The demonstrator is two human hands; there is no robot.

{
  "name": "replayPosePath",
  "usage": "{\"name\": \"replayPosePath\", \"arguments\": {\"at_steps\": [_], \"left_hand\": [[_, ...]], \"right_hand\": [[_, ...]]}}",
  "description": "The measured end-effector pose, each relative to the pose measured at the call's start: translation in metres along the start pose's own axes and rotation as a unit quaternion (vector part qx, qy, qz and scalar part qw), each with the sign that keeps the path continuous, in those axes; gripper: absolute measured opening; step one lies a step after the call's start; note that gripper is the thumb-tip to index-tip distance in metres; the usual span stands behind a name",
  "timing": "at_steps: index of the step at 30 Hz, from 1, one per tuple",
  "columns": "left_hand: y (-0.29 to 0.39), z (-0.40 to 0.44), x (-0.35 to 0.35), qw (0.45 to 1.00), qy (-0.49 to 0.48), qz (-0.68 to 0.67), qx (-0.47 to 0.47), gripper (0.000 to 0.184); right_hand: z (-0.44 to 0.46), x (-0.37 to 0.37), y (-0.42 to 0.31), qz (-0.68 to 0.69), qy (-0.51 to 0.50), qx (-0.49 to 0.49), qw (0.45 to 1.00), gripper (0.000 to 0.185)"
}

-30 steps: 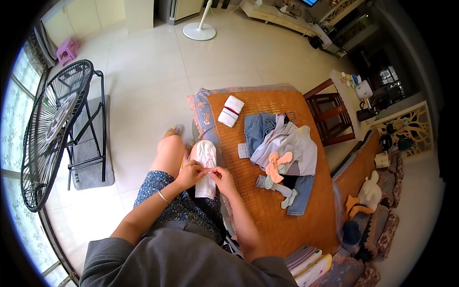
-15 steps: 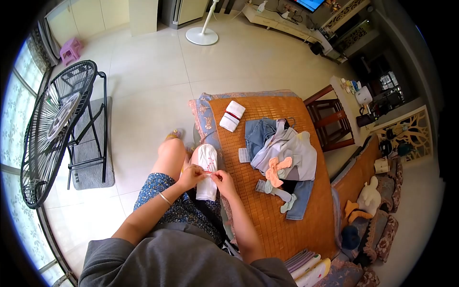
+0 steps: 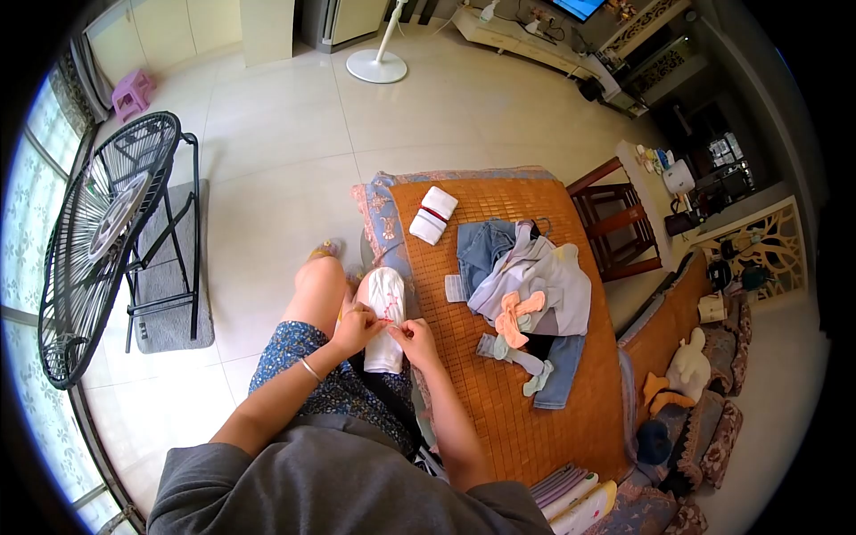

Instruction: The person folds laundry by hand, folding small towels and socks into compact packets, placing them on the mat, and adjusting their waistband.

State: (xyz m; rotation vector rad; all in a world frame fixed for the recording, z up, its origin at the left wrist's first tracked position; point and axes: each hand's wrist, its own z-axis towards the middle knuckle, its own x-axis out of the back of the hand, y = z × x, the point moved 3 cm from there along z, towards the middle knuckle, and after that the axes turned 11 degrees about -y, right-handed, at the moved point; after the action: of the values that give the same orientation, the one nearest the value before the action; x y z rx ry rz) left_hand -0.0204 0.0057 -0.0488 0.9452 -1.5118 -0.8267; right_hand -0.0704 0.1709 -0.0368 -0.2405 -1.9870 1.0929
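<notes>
A folded white cloth (image 3: 384,288) lies lengthwise across my thigh. A thin red cord (image 3: 390,310) trails over its middle in loose loops. My left hand (image 3: 358,328) is closed in a pinch at the cloth's left edge, with the cord at its fingertips. From the other side my right hand (image 3: 415,341) pinches at the cord too, its fingertips close to those of the left. The exact hold of each fingertip is too small to make out. On the mat ahead sits a white folded bundle (image 3: 433,215) with a dark red band around its middle.
On the bamboo mat (image 3: 499,437) to my right is a pile of clothes (image 3: 535,276), with jeans and peach and mint pieces. A black round chair (image 3: 107,241) stands on the left. Folded items (image 3: 575,504) rest near my right elbow. Cushions (image 3: 687,366) line the right.
Both hands have shifted very slightly over the white cloth, still pinching. The red cord's loops lie a little differently. Nothing else has visibly moved.
</notes>
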Motion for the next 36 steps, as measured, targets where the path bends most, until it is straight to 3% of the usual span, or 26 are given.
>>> {"name": "replayPosePath", "arguments": {"at_steps": [6,9,19,25,27,36], "left_hand": [[-0.003,0.000,-0.003,0.997,0.064,-0.021,-0.041,0.029],[-0.001,-0.007,0.005,0.996,0.084,0.008,-0.019,0.025],[-0.010,-0.015,-0.007,0.998,0.050,-0.009,0.043,0.027],[-0.012,-0.020,-0.018,0.993,0.112,0.031,0.008,0.023],[-0.009,-0.022,-0.016,0.993,0.111,0.033,0.019,0.023],[0.002,-0.025,-0.003,0.993,0.095,0.015,0.065,0.023]], "right_hand": [[0.001,-0.005,0.009,0.049,0.043,-0.003,0.998,0.028],[0.000,-0.007,0.011,0.061,0.050,-0.014,0.997,0.029],[-0.004,-0.016,0.006,0.007,0.132,-0.008,0.991,0.030],[-0.008,-0.020,-0.002,-0.016,0.175,0.025,0.984,0.032],[-0.011,-0.023,0.001,0.023,0.190,-0.017,0.981,0.032],[-0.013,-0.022,0.009,0.076,0.198,0.010,0.977,0.027]]}}
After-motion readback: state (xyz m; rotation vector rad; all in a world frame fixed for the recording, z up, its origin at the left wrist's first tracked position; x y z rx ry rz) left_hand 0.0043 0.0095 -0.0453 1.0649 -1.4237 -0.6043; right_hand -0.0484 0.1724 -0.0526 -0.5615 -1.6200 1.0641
